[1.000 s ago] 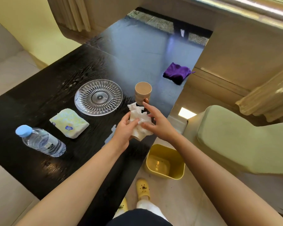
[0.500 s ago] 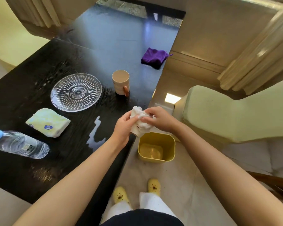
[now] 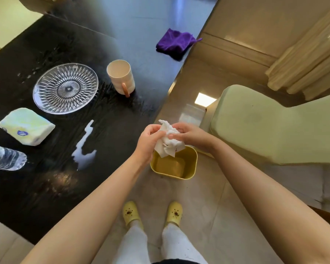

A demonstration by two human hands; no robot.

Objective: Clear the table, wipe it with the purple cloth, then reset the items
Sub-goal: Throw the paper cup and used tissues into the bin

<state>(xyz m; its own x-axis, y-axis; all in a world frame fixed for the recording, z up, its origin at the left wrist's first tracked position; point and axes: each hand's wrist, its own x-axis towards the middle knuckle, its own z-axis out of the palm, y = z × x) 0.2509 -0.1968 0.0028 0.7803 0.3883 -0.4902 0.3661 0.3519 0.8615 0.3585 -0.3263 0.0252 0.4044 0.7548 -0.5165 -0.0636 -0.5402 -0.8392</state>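
From my feed, both arms reach forward and meet just past the table's near edge. The left hand (image 3: 147, 141) and right hand (image 3: 191, 135) face each other, fingers curled round one crumpled white tissue (image 3: 168, 143) held between them. The left thumb presses on its front, and the right fingers pinch its upper part. The wad hangs directly over the open yellow bin (image 3: 191, 162) on the floor, its lower corner dangling toward the rim.

The purple cloth (image 3: 174, 42) lies bunched and loosely folded at the far right edge of the black table (image 3: 112, 40), one corner poking over the side, well apart from both hands. I can see a pale puddle (image 3: 84, 147) on the tabletop left of the left wrist. Beyond it stand a beige cup (image 3: 120, 77) and a cut-glass plate (image 3: 65, 88). A tissue pack (image 3: 26, 126) and a water bottle (image 3: 6, 158) on its side lie at the left.
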